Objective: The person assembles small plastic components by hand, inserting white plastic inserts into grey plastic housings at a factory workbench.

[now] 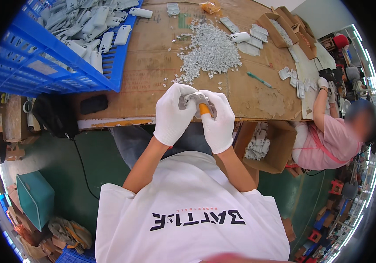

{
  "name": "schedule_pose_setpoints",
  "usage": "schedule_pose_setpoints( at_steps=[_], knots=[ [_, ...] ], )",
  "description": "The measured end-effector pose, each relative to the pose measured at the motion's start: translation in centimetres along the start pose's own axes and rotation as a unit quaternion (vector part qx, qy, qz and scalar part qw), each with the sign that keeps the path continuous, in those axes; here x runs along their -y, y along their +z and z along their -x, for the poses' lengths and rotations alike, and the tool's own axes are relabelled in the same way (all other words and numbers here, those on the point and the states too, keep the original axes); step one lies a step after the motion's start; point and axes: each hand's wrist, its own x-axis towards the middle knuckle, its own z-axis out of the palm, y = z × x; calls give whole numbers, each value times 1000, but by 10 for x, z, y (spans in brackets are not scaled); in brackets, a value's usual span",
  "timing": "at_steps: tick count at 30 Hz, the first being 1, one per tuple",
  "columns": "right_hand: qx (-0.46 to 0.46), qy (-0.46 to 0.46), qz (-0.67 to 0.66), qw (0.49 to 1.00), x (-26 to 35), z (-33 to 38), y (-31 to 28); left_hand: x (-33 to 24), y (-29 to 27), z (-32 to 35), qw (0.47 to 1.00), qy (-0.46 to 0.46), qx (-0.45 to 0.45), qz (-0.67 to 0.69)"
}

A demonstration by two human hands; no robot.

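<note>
Both of my hands wear white knit gloves and meet just above the table's near edge. My left hand has its fingers curled round one side of a small pale grey plastic part. From the other side my right hand closes on the same part. A yellow-orange piece shows at my right thumb; whether it is a finger cover or a tool handle I cannot tell. My fingers hide much of the part. Beyond my hands lies a wide heap of small clear-white plastic pieces.
A blue plastic crate full of white plastic housings stands at the left. A teal pen-like tool lies on the cardboard-covered table. An open carton with white parts sits below right, beside a seated co-worker.
</note>
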Motion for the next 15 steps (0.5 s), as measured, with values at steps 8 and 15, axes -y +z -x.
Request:
schedule_pose_setpoints(
  at_steps=[8, 15],
  knots=[
    [-2, 35, -34, 999, 11, 2, 2, -11, -7, 5, 999, -32, 15, 0],
    [-74, -43, 88, 992, -41, -27, -26, 7, -11, -28, 999, 40, 0, 3]
  ],
)
